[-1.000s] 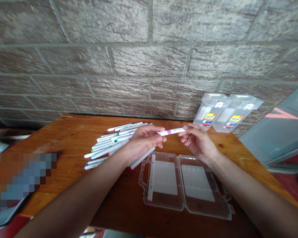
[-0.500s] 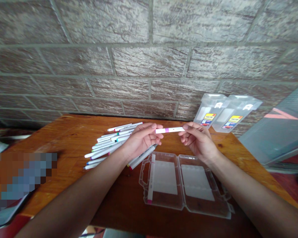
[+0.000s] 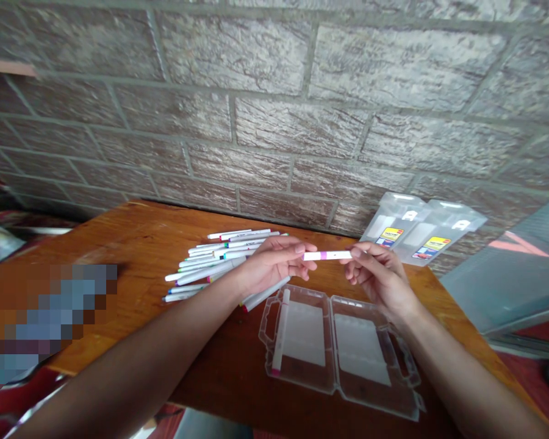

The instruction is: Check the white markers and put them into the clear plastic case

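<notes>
Both hands hold one white marker with a purple band (image 3: 328,255) level above the wooden table (image 3: 132,244). My left hand (image 3: 274,265) pinches its left end and my right hand (image 3: 379,274) pinches its right end. Just below lies an open clear plastic case (image 3: 343,347). One white marker with a pink tip (image 3: 280,330) rests in the case's left half. A pile of several white markers (image 3: 215,262) lies on the table to the left of my left hand.
Two shut clear cases with yellow labels (image 3: 414,228) lean against the brick wall at the back right. A grey slanted panel (image 3: 521,268) stands at the far right. A blurred patch covers the table's left front.
The view has tilted and shifted a little. Both hands keep hold of the same marker, which has sunk slightly toward the open case.
</notes>
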Tool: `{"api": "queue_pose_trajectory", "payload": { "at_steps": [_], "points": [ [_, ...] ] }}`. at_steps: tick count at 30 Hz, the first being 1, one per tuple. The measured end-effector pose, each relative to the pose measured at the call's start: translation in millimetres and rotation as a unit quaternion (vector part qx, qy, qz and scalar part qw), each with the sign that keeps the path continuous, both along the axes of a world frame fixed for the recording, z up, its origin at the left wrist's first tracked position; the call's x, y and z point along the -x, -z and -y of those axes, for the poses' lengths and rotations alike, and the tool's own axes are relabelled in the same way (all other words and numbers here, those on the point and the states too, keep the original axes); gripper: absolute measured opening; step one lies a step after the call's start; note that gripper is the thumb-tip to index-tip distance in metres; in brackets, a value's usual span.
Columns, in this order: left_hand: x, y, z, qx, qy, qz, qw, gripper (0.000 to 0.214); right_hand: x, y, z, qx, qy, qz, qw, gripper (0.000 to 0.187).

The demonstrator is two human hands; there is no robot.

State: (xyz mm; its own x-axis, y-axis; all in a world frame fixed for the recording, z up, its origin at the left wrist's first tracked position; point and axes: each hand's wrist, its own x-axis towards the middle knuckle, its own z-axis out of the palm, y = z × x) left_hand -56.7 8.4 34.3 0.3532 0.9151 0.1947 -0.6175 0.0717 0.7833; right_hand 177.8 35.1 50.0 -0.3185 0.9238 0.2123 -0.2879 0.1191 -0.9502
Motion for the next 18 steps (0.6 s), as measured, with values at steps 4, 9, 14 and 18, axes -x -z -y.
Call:
{"api": "queue_pose_trajectory", "payload": {
  "at_steps": [4, 9, 14, 18],
  "points": [
    [1, 3.8, -2, -0.006, 0.019, 0.006, 1.0, 0.027, -4, 8.4, 4, 0.0, -0.002, 0.009, 1.0, 0.019],
    [3, 5.5, -2, -0.006, 0.031, -0.005, 0.999, 0.024, -5, 12.8, 8, 0.011, -0.009, 0.009, 1.0, 0.019],
    [2, 1.9, 1, -0.005, 0.013, -0.006, 1.0, 0.022, -3, 15.6, 8, 0.012, -0.003, -0.002, 1.0, 0.019],
    [2, 1.6, 2, 0.011, 0.005, 0.004, 1.0, 0.02, -3, 17.9, 8, 0.013, -0.01, -0.005, 1.0, 0.019]
  ]
}}
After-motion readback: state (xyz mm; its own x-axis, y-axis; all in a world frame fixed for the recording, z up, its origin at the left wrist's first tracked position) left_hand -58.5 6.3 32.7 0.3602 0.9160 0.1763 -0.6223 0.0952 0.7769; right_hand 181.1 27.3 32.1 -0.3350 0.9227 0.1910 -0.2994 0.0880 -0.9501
